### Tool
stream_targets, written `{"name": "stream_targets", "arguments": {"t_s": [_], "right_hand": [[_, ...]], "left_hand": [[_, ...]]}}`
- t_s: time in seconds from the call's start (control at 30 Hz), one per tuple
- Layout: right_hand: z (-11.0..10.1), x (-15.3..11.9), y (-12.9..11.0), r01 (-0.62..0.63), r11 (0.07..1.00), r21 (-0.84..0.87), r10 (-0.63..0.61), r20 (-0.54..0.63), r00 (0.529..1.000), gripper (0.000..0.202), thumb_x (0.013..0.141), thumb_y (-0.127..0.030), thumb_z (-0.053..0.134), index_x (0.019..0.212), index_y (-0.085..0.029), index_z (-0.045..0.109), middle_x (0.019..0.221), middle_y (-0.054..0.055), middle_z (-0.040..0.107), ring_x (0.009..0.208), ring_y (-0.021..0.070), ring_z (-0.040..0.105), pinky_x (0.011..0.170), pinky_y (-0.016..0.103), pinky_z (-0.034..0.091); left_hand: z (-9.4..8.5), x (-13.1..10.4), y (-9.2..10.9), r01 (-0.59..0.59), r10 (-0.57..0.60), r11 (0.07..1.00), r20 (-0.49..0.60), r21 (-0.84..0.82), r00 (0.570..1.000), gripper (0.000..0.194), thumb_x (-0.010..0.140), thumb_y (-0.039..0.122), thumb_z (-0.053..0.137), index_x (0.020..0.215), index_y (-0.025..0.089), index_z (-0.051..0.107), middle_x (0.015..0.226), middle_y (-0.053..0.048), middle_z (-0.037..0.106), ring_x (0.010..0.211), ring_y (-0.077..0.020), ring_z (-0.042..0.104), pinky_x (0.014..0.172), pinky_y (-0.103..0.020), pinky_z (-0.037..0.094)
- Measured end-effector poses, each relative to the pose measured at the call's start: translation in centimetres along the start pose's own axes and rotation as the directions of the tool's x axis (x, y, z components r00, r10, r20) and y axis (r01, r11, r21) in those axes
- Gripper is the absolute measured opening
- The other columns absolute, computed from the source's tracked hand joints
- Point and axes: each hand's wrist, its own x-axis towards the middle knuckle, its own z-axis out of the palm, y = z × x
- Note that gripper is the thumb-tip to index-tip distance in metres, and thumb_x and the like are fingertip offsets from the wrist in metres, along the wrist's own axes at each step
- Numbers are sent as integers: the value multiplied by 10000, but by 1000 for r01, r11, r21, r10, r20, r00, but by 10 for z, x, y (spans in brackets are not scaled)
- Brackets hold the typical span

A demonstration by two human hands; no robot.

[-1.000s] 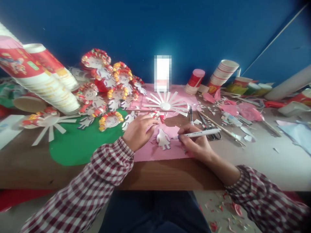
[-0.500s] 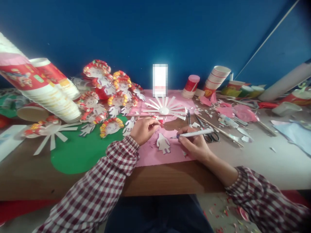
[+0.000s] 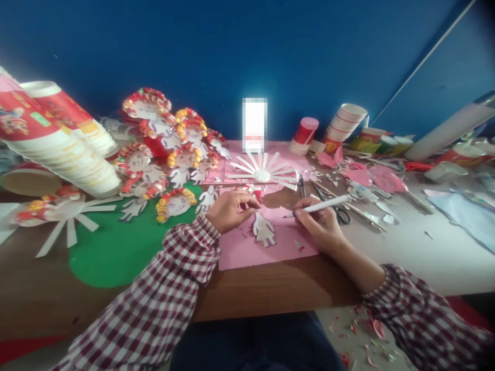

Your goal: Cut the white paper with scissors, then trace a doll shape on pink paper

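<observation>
A white marker pen [image 3: 320, 205] is gripped in my right hand [image 3: 319, 224], its dark tip pointing left above the pink paper [image 3: 235, 257]. On that paper lies a small white paper doll cutout [image 3: 265, 229] with a dark outline along its edge. My left hand [image 3: 232, 210] hovers at the upper left of the cutout, fingers curled toward the thumb, nothing visible in them. Just behind it sits a small red-and-white piece [image 3: 253, 190], partly covered by the fingers. Dark marks and a small coloured scrap [image 3: 299, 246] show on the pink paper.
Behind stands a white paper cup cut into spread strips [image 3: 262, 176]. Decorated paper dolls [image 3: 178, 203] crowd the left over a green sheet [image 3: 112, 263], beside leaning stacked cups [image 3: 73, 149]. Scissors [image 3: 342, 214], sticks and pink scraps [image 3: 382, 178] lie right.
My right hand with the marker has moved slightly right, away from the cutout. My left hand keeps nearly the same place, its fingertips nearer the thumb. The camera view has shifted a little.
</observation>
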Motion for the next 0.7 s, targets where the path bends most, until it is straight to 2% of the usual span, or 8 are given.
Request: {"name": "stream_targets", "arguments": {"t_s": [0.17,0.3,0.43,0.6,0.7], "right_hand": [[2,0,-2,-34,999,16,33,39,999,128,766,-293,571,754,-167,551,581,-13,523,511,108,462,475,227,364],[3,-2,0,-70,993,98,61,92,994,154,777,-312,579,814,-166,553,588,-14,534,502,107,473,468,227,367],[0,-3,0,-101,981,163,87,91,992,153,784,-318,584,816,-171,554,602,-16,542,513,101,490,472,215,386],[-4,-4,-20,-61,986,152,46,100,994,137,783,-297,582,824,-169,554,602,-7,553,529,101,507,469,208,411],[2,-2,-32,-38,994,98,20,178,984,110,777,-262,586,832,-168,567,626,2,568,542,102,515,471,207,418]], "left_hand": [[3,1,2,-62,62,998,49,1,997,172,796,286,596,864,185,716,857,-53,706,796,-163,622,741,-306,487],[6,1,-3,-112,109,993,70,36,992,185,789,320,607,856,194,724,822,-49,701,776,-162,616,743,-309,470],[10,0,-8,-109,100,989,85,105,991,155,772,322,619,770,211,727,758,-26,688,733,-157,605,743,-316,456],[15,1,-14,-117,99,975,102,189,990,139,750,300,623,724,222,736,686,-24,666,682,-154,576,733,-325,444],[16,1,-16,-117,99,973,101,201,990,128,739,292,626,738,235,742,680,-21,662,670,-150,564,717,-316,437]]}}
